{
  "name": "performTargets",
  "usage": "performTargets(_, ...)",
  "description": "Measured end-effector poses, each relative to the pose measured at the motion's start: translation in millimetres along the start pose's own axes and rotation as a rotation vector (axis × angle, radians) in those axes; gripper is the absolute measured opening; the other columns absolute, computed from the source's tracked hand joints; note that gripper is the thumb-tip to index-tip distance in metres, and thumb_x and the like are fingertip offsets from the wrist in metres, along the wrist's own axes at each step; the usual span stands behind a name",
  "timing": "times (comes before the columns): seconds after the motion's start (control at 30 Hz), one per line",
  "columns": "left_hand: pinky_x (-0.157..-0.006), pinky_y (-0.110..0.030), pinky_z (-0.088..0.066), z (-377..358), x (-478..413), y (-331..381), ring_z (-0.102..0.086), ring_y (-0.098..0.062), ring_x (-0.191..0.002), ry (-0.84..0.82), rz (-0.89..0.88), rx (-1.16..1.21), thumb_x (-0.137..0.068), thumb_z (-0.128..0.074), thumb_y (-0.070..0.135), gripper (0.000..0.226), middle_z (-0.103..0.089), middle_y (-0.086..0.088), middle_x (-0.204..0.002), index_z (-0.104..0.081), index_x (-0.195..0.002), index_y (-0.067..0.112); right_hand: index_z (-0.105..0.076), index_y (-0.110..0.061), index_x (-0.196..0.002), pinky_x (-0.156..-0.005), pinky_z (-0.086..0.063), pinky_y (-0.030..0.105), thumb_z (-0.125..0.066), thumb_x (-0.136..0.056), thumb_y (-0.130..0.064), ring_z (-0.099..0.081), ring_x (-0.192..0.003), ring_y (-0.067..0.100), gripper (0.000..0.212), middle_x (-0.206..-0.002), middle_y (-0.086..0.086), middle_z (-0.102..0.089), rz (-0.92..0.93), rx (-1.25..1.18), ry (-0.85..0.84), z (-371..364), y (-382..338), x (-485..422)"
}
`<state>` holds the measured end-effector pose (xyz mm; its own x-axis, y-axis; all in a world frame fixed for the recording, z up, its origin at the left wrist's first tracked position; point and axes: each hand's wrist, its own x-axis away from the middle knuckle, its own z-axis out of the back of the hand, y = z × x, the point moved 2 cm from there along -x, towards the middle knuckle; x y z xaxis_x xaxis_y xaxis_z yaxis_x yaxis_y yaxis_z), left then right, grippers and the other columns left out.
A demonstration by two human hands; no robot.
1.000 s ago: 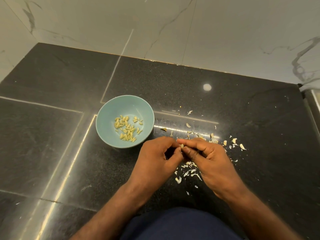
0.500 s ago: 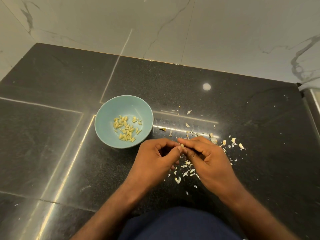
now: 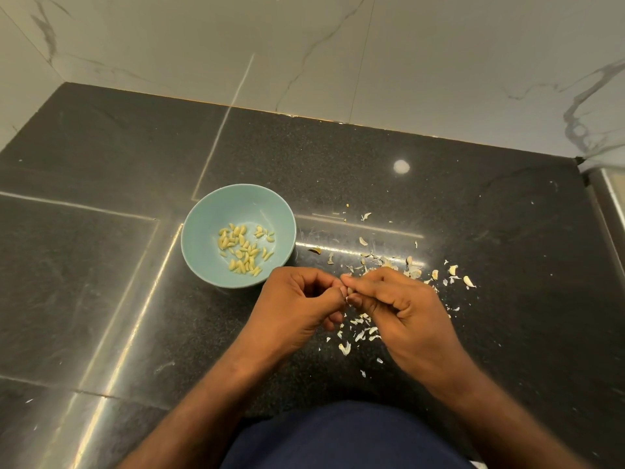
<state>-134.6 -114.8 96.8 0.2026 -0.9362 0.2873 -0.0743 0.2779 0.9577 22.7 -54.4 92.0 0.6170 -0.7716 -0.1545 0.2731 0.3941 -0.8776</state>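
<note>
Both hands pinch one small pale seed (image 3: pixel 350 290) between thumb and forefinger tips: left hand (image 3: pixel 297 306) steadies it, right hand (image 3: pixel 402 309) works at shell. Seed sits above dark granite surface (image 3: pixel 473 214), just right of teal bowl (image 3: pixel 220 204) holding shelled kernels (image 3: pixel 243 248); husk scraps (image 3: pixel 362 330) lie beneath hands. Step, likely: splitting husk. Next move calls for nail prying shell apart, then kernel dropped into bowl. Against a second ago: hands barely shifted, same pinch, bowl unmoved.

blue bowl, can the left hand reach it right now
Probably yes: the bowl sits just beyond the left hand with nothing between them, though its fingers are pinching a seed.
</note>
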Motion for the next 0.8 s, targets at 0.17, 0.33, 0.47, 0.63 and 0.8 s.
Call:
performTargets(0.17,-0.052,-0.018,-0.049,-3,0,0,-0.063,-0.012,-0.059,0.053,-0.032,-0.044,-0.09,-0.067,0.009,0.01,-0.07,-0.007,-0.067,-0.072,-0.081,0.009,-0.072,-0.023,-0.117,-0.078,-0.053,0.017,-0.067,-0.091,-0.02,-0.069,-0.086,0.011,0.027,-0.089,-0.009,-0.072,-0.122,-0.167,0.029,-3,-3,0)
performTargets(0.33,-0.05,-0.015,-0.043,-10,-1,-3,-0.056,-0.005,-0.054,0.12,-0.016,-0.014,-0.091,-0.06,0.008,0.018,-0.061,0.005,-0.057,-0.065,-0.075,0.012,-0.076,-0.019,-0.106,-0.076,-0.057,0.027,-0.065,-0.081,-0.017,-0.071,-0.085,0.018,0.026,-0.092,0.008,-0.076,-0.413,-0.647,0.08,-9,-4,0)
performTargets(0.47,-0.05,-0.017,-0.039,-10,-4,-11,-0.051,-0.008,-0.055,0.155,0.018,-0.029,-0.094,-0.044,0.015,0.029,-0.055,0.003,-0.06,-0.056,-0.068,0.014,-0.077,-0.013,-0.101,-0.071,-0.056,0.027,-0.065,-0.08,-0.014,-0.067,-0.081,0.019,0.024,-0.087,0.008,-0.072,-0.504,-0.751,0.079,-8,-2,0)
performTargets(0.63,-0.05,-0.018,-0.038,-8,-5,-21,-0.049,-0.01,-0.052,0.133,0.012,-0.08,-0.102,-0.04,0.016,0.042,-0.052,0.0,-0.058,-0.052,-0.061,0.015,-0.074,-0.007,-0.092,-0.062,-0.053,0.026,-0.066,-0.075,-0.019,-0.061,-0.067,0.017,0.022,-0.073,0.006,-0.067,-0.551,-0.713,0.06,-8,-3,-3)
performTargets(0.8,-0.054,-0.03,-0.046,-5,-10,-43,-0.049,-0.016,-0.05,0.182,-0.038,-0.198,-0.1,-0.05,0.038,0.048,-0.053,-0.004,-0.052,-0.055,-0.063,0.008,-0.069,-0.007,-0.088,-0.057,-0.05,0.024,-0.063,-0.091,-0.018,-0.056,-0.063,0.014,0.013,-0.069,0.004,-0.06,-0.608,-0.643,0.039,-16,3,-9)
